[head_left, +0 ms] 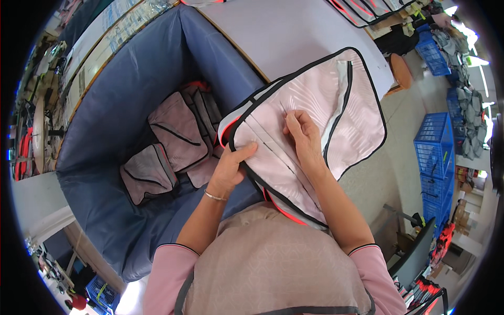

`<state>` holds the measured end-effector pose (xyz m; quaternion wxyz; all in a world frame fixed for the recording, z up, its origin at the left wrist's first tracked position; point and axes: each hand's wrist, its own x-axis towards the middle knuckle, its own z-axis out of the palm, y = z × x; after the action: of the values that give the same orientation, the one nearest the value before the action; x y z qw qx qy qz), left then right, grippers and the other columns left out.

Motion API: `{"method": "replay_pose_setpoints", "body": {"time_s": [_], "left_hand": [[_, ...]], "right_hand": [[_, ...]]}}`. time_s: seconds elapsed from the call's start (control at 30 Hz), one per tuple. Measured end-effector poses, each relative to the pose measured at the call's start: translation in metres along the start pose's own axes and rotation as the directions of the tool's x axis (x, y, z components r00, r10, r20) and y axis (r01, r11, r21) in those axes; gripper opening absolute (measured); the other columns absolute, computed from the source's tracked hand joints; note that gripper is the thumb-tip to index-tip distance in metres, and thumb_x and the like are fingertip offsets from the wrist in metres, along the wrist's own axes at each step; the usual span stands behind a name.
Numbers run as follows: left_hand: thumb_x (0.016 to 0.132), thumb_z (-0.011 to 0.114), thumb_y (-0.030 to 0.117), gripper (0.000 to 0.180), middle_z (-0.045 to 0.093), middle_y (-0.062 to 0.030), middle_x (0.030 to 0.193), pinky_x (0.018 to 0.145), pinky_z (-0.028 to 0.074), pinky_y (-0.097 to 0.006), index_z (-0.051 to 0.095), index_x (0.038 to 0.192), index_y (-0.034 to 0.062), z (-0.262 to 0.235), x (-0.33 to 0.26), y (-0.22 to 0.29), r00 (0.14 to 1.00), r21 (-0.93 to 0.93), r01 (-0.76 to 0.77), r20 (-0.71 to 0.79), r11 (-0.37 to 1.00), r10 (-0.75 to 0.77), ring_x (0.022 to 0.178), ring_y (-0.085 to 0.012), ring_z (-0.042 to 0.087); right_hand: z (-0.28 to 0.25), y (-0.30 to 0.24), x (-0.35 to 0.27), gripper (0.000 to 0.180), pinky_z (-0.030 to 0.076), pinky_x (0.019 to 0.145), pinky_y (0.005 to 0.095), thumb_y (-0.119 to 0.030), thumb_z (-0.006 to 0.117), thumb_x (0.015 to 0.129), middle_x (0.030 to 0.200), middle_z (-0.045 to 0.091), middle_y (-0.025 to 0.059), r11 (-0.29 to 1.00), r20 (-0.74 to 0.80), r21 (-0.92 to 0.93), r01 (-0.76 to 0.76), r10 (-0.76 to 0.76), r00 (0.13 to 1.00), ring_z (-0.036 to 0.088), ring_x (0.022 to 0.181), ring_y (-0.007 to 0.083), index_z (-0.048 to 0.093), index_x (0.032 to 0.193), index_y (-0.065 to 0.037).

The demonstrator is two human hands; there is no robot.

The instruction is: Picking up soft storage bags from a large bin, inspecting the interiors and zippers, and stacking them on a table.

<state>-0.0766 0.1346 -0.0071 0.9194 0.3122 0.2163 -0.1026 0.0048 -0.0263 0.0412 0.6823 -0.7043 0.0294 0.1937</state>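
A pale pink fabric bag piece [273,118] with black bound edges and a dark zip-like strip lies tilted in front of me, partly over the white table. My left hand [229,167] grips its near-left edge, thumb on top and fingers hidden beneath. Over the middle of the panel, my right hand [303,134] is closed in a pinch. A thin dark line sticks out past its fingertips; whether it is a thread or a slim tool I cannot tell. Red-orange trim shows along the piece's left side and underneath.
At my left, a large blue fabric-lined bin [126,100] holds several similar pink pieces [178,123]. The white table [299,26] stands ahead, with more bag pieces [362,11] at its far edge. Blue crates [433,157] and a wooden stool [400,72] stand at right.
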Motion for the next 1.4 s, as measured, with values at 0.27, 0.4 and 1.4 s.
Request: {"method": "replay_pose_setpoints", "body": {"time_s": [0.27,0.4,1.4], "left_hand": [[0.082,0.065,0.01,0.049,0.059,-0.0121,0.12,0.099,0.043,-0.041,0.049,0.127,-0.0011,-0.005,-0.036,0.005,0.992,-0.345,-0.087,0.059,0.935,0.114,0.112,-0.0263,0.057],[0.085,0.065,0.01,0.042,0.061,-0.0091,0.117,0.095,0.046,-0.038,0.053,0.124,0.0015,0.0,-0.007,0.006,0.99,-0.281,-0.134,0.003,0.95,0.141,0.107,-0.0222,0.059],[0.084,0.066,0.006,0.038,0.063,-0.0067,0.111,0.087,0.049,-0.033,0.056,0.12,0.0029,0.017,-0.001,0.008,0.989,-0.323,-0.111,0.052,0.94,0.135,0.099,-0.0176,0.06]], "right_hand": [[0.031,-0.037,-0.026,0.016,0.042,0.069,0.0194,-0.009,0.059,0.09,0.085,0.058,-0.0016,0.984,0.113,0.045,0.174,-0.178,0.977,0.052,0.076,0.0033,0.055,0.105,-0.002],[0.023,-0.044,-0.034,0.021,0.048,0.068,0.0243,-0.011,0.067,0.085,0.084,0.063,0.0059,0.896,-0.031,-0.299,0.329,-0.354,0.935,0.058,0.074,0.0095,0.058,0.1,0.0],[0.02,-0.054,-0.034,0.016,0.048,0.055,0.0342,-0.013,0.074,0.075,0.073,0.063,0.0076,0.214,0.358,-0.779,0.59,-0.621,0.698,0.06,0.062,0.0264,0.061,0.081,-0.006]]}}
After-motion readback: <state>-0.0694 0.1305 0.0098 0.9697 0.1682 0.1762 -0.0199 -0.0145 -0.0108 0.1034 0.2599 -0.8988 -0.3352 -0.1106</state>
